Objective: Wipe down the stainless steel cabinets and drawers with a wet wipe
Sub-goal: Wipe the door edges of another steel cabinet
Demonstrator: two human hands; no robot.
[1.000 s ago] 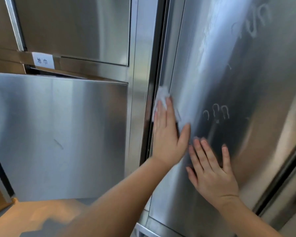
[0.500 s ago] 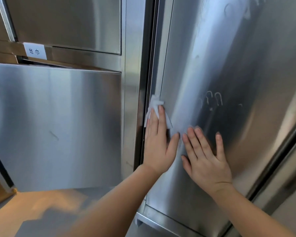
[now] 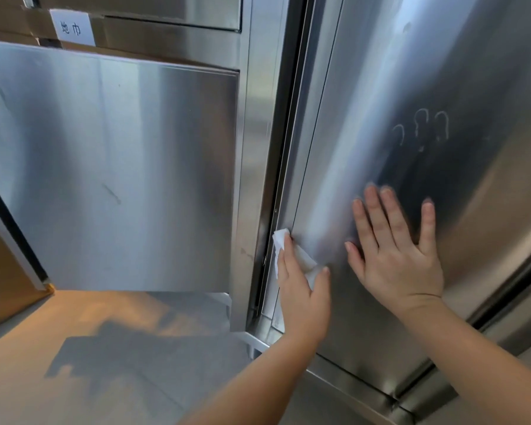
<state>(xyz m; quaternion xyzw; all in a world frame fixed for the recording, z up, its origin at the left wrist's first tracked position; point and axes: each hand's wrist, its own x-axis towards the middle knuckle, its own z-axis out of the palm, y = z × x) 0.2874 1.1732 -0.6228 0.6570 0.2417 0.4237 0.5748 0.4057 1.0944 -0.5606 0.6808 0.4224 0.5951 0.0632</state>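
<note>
A tall stainless steel cabinet door (image 3: 442,72) fills the right half of the view, with fingertip marks on its sheen. My left hand (image 3: 304,289) presses a white wet wipe (image 3: 301,257) flat against the door's left edge, low down, fingers straight. My right hand (image 3: 393,253) lies flat on the door just to the right, fingers spread, holding nothing. Part of the wipe is hidden under my left palm.
To the left hangs another steel cabinet door (image 3: 111,167), swung open, with a drawer front and a white paper label (image 3: 71,27) above it. A vertical steel post (image 3: 255,148) separates the two. The floor (image 3: 74,363) lies below.
My left hand has slid the wipe down the door's left edge. My right hand has stayed flat on the door. The view has tilted downward.
</note>
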